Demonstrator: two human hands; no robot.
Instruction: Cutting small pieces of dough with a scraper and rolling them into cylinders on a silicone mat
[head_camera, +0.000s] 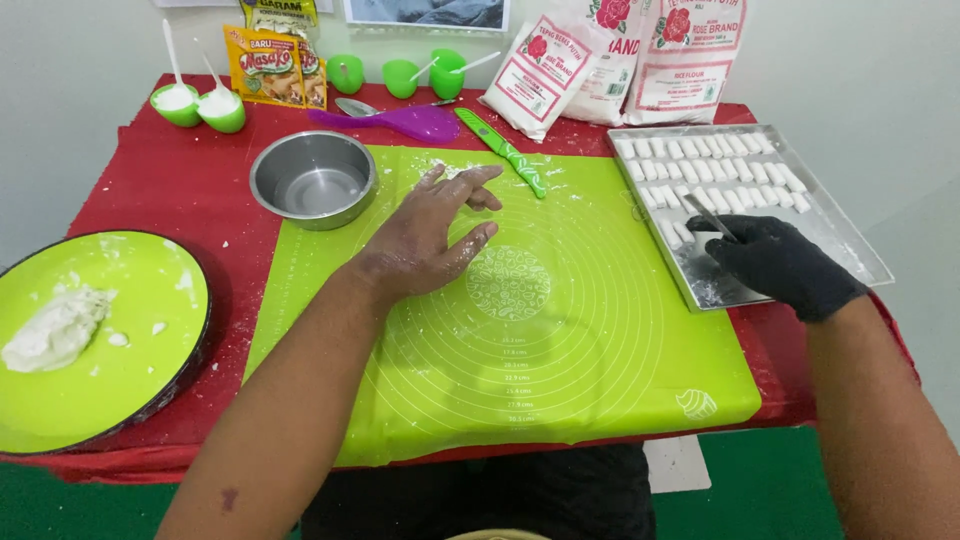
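At the far left of the frame a round green tray (130, 330) with a dark rim sits on the red tablecloth (160, 180), holding a lump of white dough (55, 328) near its left edge. Above it, in the upper left, two small green cups (200, 104) of white powder each carry a white spoon. Right of them stands an empty steel bowl (313, 178), partly on the green silicone mat (560, 340) that fills the middle of the frame. A purple spoon (400, 122) and a green knife (503, 152) lie along the mat's upper edge.

The bare left hand (432, 232) reaches from the lower left across the mat, forearm slanting upward, palm down and open, fingers spread and dusted with flour, resting on or just above the mat and holding nothing.

At the right, the black-gloved right hand (780, 262) comes in from the lower right corner, fingers curled around a thin metal tool (708, 214) over the near corner of a steel baking tray (850, 240). Rows of small white dough pieces (710, 165) fill the tray's upper part, just beyond the tool's tip. White flour bags (620, 60) lean against the wall in the upper right.
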